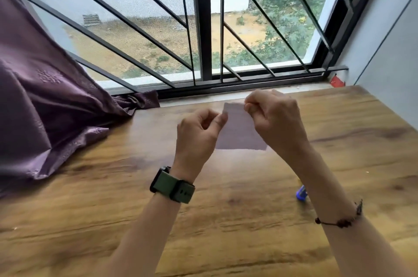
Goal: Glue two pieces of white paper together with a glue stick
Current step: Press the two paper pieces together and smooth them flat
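Note:
A small white paper (239,132), greyish in the backlight, is held up above the wooden table (113,197). My left hand (199,134) pinches its upper left corner between thumb and forefinger. My right hand (273,118) pinches its upper right corner. Whether this is one sheet or two pressed together I cannot tell. A blue glue stick (301,193) lies on the table near my right forearm, partly hidden by it.
A purple curtain (45,95) drapes over the table's left side. A barred window (203,28) runs along the far edge, with a grey wall (389,39) at the right. A small red scrap (337,82) sits on the sill's right end.

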